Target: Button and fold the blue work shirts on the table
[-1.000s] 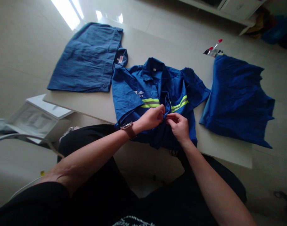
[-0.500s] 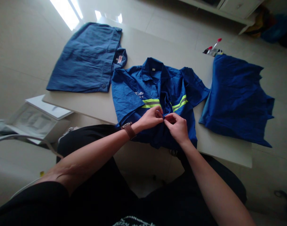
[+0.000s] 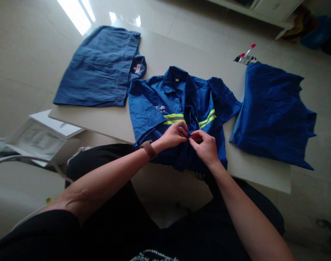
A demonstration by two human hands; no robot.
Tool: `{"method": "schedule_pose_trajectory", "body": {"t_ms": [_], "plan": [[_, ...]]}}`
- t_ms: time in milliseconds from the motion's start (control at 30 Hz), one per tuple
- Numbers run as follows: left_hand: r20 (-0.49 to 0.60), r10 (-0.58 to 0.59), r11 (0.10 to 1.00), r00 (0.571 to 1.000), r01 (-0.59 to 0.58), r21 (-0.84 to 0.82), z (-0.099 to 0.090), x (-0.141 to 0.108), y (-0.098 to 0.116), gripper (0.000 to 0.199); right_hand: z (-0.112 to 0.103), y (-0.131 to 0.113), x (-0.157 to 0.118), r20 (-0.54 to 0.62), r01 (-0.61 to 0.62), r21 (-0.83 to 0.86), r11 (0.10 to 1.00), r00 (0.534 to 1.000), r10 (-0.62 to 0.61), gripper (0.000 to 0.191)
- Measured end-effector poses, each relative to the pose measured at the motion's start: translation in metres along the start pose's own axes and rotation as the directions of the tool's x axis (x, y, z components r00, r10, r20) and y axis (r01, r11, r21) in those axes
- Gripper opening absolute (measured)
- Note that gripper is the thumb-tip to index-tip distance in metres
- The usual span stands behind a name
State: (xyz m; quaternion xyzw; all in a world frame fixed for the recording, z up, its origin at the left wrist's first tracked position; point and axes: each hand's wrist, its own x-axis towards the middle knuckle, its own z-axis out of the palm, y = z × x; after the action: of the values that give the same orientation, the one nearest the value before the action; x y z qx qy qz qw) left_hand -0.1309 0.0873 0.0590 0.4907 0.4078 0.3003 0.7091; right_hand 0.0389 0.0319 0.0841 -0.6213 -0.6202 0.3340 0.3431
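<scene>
A blue work shirt (image 3: 151, 94) with yellow-and-grey reflective stripes and a white chest print lies front up before me, collar pointing away. Its front edges part below the collar. My left hand (image 3: 176, 135), with a brown-strapped watch at the wrist, pinches the front edge just under the stripe. Close against it, my right hand (image 3: 205, 145) pinches the same edge from the other side, fingertips nearly touching. Whatever small part of the placket sits between the fingertips is hidden.
The shirt rests on a pale table (image 3: 260, 174). A folded greyish-blue garment (image 3: 97, 69) lies at the left, a folded blue garment (image 3: 274, 116) at the right. Red-capped bottles (image 3: 247, 54) show past the far edge. A white box (image 3: 43, 137) stands at lower left.
</scene>
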Motion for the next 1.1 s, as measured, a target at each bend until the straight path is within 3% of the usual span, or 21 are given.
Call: {"method": "schedule_pose_trajectory", "body": {"t_ms": [133,233,367,533,633,900,1100], "plan": [[-0.016,-0.008,1.000,1.000,0.007,-0.010,0.001,0.000,0.001,0.041,-0.001,0.000,-0.001,-0.007,0.063,-0.108,0.992,0.998,-0.064,0.002],[-0.043,-0.004,1.000,0.999,0.003,-0.022,0.001,0.000,0.003,0.039,-0.002,-0.001,-0.001,-0.025,0.129,-0.226,0.966,0.990,-0.138,0.012],[-0.097,-0.026,0.999,0.995,0.023,-0.025,0.003,0.000,0.006,0.037,-0.002,-0.002,-0.003,-0.046,0.166,-0.263,0.951,0.982,-0.184,0.018],[-0.062,-0.166,0.985,0.984,0.169,0.044,0.002,-0.005,0.017,0.009,0.001,0.000,-0.005,-0.025,0.213,-0.308,0.927,0.972,-0.232,0.019],[-0.027,-0.231,0.972,0.972,0.232,0.036,0.001,-0.008,0.022,0.015,0.002,0.002,-0.006,-0.005,0.246,-0.341,0.907,0.965,-0.263,0.018],[-0.081,-0.271,0.957,0.959,0.260,-0.131,0.005,-0.009,0.019,0.014,0.002,0.002,-0.002,0.000,0.240,-0.299,0.924,0.968,-0.251,0.015],[-0.107,-0.281,0.952,0.954,0.262,-0.161,0.006,-0.007,0.018,0.014,0.002,0.002,-0.002,0.012,0.213,-0.254,0.944,0.976,-0.217,0.012]]}}
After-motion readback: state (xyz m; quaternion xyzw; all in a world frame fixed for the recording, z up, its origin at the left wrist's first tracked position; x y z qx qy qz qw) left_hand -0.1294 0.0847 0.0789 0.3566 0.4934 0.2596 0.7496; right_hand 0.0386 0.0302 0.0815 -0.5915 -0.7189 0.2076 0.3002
